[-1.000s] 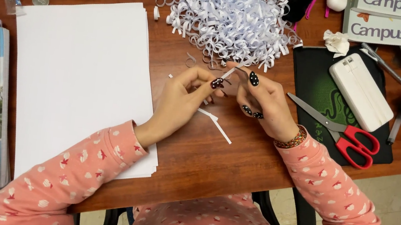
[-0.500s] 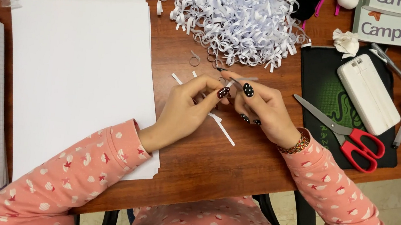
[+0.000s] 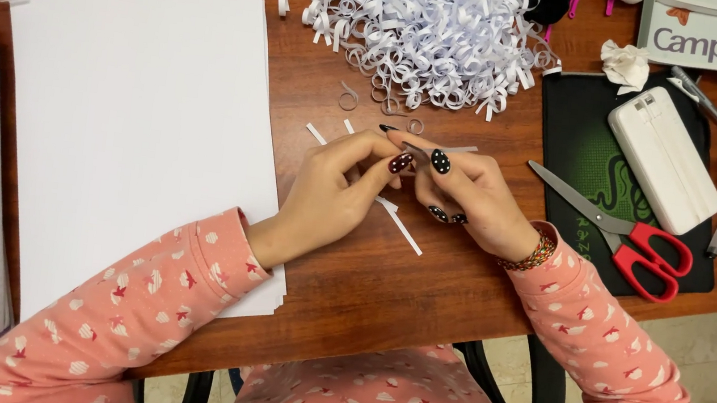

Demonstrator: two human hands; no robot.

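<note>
Both of your hands have drifted slightly toward the heap of curled paper strips (image 3: 423,29) since a second ago, fingertips staying pinched together. Your left hand (image 3: 333,185) and right hand (image 3: 471,196) meet over the wooden table (image 3: 419,298), each grip narrow and closed on the same thin white paper strip (image 3: 459,149), whose end pokes out to the right above your right fingers. Another loose strip (image 3: 401,226) lies flat on the table just below your hands. White sheets (image 3: 133,131) sit to your left, red-handled scissors (image 3: 633,237) to your right.
</note>
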